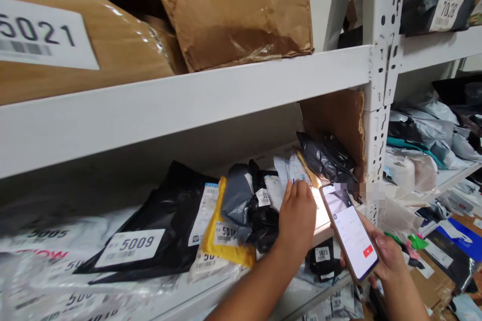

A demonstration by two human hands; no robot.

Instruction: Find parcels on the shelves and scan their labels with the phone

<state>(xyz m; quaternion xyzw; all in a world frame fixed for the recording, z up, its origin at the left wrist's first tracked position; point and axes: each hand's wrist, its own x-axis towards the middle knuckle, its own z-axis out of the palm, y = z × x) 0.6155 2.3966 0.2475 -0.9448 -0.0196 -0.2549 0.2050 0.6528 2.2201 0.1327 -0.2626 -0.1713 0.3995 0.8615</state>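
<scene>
My right hand (382, 251) holds a smartphone (351, 235) in a brown case, tilted, its screen lit white with a red button. A bright light falls on the shelf beside the phone. My left hand (299, 213) reaches among the parcels, back of the hand up and fingers bent together; what the fingertips grip is hidden. Just beyond them lies a white parcel (283, 173). To the left are a black bag (259, 225), a grey bag (235, 195) and a yellow mailer (229, 248) labelled 501-something. A black parcel (327, 155) rests behind the phone.
A large black bag (169, 210) labelled 5009 and clear-wrapped parcels (48, 246) lie at left. A white shelf beam (226, 95) runs above, bearing cardboard boxes (241, 10). The upright post (378, 80) stands near my right hand. More parcels (433, 125) fill the right shelves.
</scene>
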